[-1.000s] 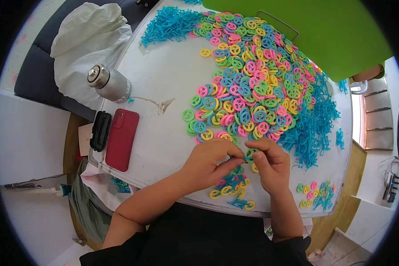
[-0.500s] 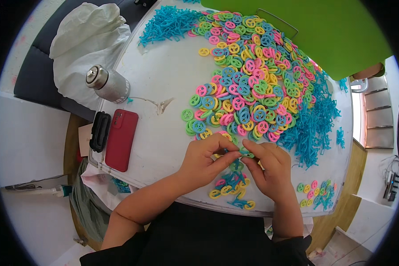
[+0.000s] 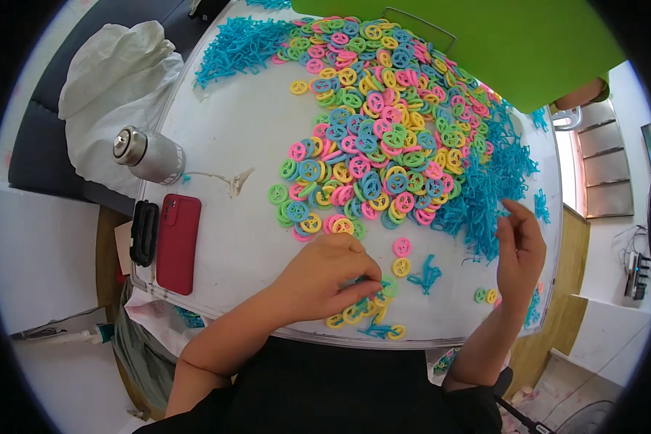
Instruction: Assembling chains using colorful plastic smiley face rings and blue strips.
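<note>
My left hand (image 3: 334, 278) is closed in a pinch above the near part of the white table, with a bit of a small blue plastic piece (image 3: 357, 280) showing between thumb and fingers. A green plastic wheel (image 3: 390, 286) is right by its fingertips; whether it is held too is unclear. Under and beside this hand lie yellow wheels (image 3: 353, 314) and blue pieces. My right hand (image 3: 522, 249) is at the right edge of the heap of blue plastic pieces (image 3: 484, 210), thumb and forefinger apart, holding nothing I can see. A pink wheel (image 3: 402, 247), a yellow wheel (image 3: 401, 267) and loose blue pieces (image 3: 426, 275) lie between the hands.
A large heap of pink, yellow, green and blue wheels (image 3: 383, 145) covers the table's middle, below a green panel (image 3: 484, 50). More blue pieces (image 3: 242, 47) lie far left. A metal flask (image 3: 152, 155), a red phone (image 3: 179, 244) and a black case (image 3: 145, 233) stand left.
My hands have come apart from their shared grip on a green wheel. The right hand has moved right to the blue pieces; the left has dropped slightly nearer. The view has shifted.
</note>
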### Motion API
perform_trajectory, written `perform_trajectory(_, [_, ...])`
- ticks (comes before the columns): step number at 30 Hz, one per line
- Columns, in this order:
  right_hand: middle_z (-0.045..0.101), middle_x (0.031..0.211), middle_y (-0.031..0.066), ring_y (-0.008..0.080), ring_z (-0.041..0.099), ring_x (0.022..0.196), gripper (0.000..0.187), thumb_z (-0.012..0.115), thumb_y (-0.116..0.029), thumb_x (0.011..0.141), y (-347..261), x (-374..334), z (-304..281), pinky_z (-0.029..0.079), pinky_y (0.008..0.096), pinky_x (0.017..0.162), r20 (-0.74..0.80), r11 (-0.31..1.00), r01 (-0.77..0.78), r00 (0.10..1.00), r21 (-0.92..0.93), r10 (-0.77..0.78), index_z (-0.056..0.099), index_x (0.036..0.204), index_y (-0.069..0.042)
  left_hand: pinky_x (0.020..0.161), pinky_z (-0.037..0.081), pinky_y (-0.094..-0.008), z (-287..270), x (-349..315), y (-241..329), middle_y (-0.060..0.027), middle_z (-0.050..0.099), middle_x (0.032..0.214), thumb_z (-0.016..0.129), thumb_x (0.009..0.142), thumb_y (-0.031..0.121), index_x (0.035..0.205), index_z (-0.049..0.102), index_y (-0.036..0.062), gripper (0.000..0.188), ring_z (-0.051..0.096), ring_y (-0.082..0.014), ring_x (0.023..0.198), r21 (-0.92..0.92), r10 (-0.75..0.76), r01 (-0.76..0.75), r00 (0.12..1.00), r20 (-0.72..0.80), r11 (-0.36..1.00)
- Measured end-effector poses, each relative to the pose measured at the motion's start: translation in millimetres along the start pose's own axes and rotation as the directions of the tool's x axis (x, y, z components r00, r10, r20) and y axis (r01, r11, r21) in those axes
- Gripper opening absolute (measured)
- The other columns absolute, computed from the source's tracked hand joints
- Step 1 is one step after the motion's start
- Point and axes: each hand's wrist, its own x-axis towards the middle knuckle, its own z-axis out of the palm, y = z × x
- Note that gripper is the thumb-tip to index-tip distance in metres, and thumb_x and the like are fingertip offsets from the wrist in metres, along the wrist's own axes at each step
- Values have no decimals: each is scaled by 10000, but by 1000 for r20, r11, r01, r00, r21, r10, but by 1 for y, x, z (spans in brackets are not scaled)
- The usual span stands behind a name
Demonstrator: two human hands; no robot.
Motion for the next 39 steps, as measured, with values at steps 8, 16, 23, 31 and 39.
perform_trajectory(8, [581, 986, 122, 272, 588, 819, 347, 718, 27, 794, -3, 2, 22, 486, 329, 688, 147, 870, 322, 947, -374, -287, 651, 1129, -33, 826, 478, -377, 4, 8, 4, -52, 691, 959, 790, 751, 56, 969, 691, 80, 240, 620, -263, 957, 159, 115, -79, 966, -231, 984])
perform_trajectory(16, [540, 1079, 136, 311, 553, 948, 352, 772, 7, 712, 5, 8, 43, 475, 394, 809, 205, 766, 378, 926, -520, -318, 681, 1045, -62, 762, 496, -339, 3, 2, -2, -51, 696, 925, 748, 751, -38, 910, 700, 74, 199, 641, -237, 869, 195, 116, -53, 938, -327, 979])
perform_trajectory(23, [549, 1111, 129, 306, 542, 952, 283, 762, -8, 743, 21, 12, 26, 467, 393, 816, 88, 818, 341, 936, -464, -340, 698, 1013, -58, 760, 498, -339, 4, 2, -2, -48, 697, 924, 754, 753, -32, 910, 702, 68, 194, 643, -231, 868, 181, 130, -73, 935, -330, 981])
perform_trajectory(31, [594, 1082, 120, 296, 576, 971, 329, 770, -34, 763, -15, -13, 6, 478, 394, 800, 99, 856, 284, 958, -432, -267, 691, 1082, -51, 760, 497, -340, 4, 2, -4, -47, 698, 924, 756, 755, -26, 914, 703, 73, 195, 644, -237, 866, 168, 116, -64, 938, -326, 984])
perform_trajectory(39, [635, 843, 101, 249, 620, 726, 273, 739, 3, 780, 2, -40, 20, 490, 320, 630, 461, 961, 255, 869, -111, -177, 668, 1040, -34, 756, 494, -335, 5, 5, -3, -42, 704, 921, 745, 768, -15, 915, 703, 76, 178, 646, -232, 858, 157, 105, -59, 947, -302, 986])
